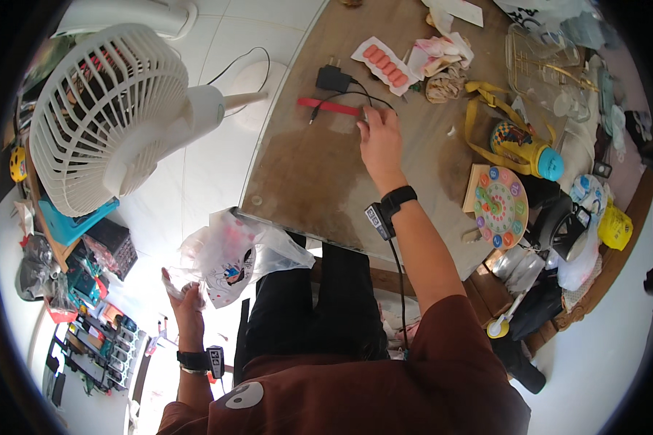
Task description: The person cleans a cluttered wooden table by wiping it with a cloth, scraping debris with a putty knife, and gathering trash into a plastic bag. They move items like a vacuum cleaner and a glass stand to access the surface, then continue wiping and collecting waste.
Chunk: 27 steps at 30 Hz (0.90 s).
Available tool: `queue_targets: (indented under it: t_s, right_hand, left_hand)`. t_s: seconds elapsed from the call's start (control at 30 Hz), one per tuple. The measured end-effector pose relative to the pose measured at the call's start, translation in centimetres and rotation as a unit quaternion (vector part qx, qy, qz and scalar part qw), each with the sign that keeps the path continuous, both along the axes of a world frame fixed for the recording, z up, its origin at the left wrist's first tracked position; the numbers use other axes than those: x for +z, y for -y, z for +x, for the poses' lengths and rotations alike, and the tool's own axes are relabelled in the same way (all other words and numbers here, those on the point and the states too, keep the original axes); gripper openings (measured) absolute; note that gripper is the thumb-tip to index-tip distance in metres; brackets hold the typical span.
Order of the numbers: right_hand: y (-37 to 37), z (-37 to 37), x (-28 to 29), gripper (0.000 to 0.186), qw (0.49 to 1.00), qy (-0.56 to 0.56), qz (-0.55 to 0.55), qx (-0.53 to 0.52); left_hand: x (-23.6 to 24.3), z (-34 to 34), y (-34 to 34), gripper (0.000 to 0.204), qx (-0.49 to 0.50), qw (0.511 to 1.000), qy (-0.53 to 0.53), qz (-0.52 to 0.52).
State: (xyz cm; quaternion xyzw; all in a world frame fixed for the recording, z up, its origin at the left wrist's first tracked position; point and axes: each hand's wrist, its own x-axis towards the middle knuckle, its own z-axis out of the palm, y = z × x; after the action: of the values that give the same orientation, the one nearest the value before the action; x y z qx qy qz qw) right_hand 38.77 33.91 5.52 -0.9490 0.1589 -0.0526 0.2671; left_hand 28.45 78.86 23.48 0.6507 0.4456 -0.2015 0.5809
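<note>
My left hand (pixel 187 304) is closed on the edge of a thin white plastic bag (pixel 228 254) with printed figures, held beside the table's near left corner. What the bag contains is blurred. Over the table, my right hand (pixel 381 141) pinches the right end of a long, narrow red thing (pixel 330 106); its exact kind is not clear. Just beyond it lies a black plug adapter (pixel 334 78), its cable looping close to my fingers. Farther back is a white tray of pink sausage-like pieces (pixel 384 64), next to crumpled, stained paper (pixel 442 56).
A white fan (pixel 116 116) stands left of the wooden table (pixel 305 174). On the right are a yellow bottle with a blue lid (pixel 526 148), its yellow strap, a colourful toy clock (pixel 500 206) and a clear rack (pixel 540 65). A wooden bench (pixel 595 290) holds bags and clutter.
</note>
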Motion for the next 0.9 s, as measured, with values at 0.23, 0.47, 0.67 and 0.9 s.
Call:
queue_targets:
  t_s: [0.23, 0.47, 0.67, 0.9]
  right_hand:
    - [0.1, 2.1, 3.0, 0.029, 0.995, 0.021, 0.068, -0.068]
    - [-4.2, 7.0, 0.9, 0.034, 0.979, 0.023, -0.139, 0.147]
    - [-3.8, 1.8, -1.1, 0.033, 0.992, 0.024, -0.059, 0.112]
    - [2.2, -4.6, 0.2, 0.033, 1.000, -0.018, -0.007, 0.010]
  left_hand:
    - [-0.9, -1.3, -0.9, 0.090, 0.051, 0.998, -0.036, -0.012]
    - [-0.8, -1.0, 0.2, 0.090, 0.082, 0.997, 0.000, 0.009]
    - [-0.7, -1.4, 0.5, 0.090, 0.068, 0.997, -0.021, 0.009]
    - [-1.6, -1.9, 0.3, 0.089, 0.061, 0.998, -0.016, 0.006]
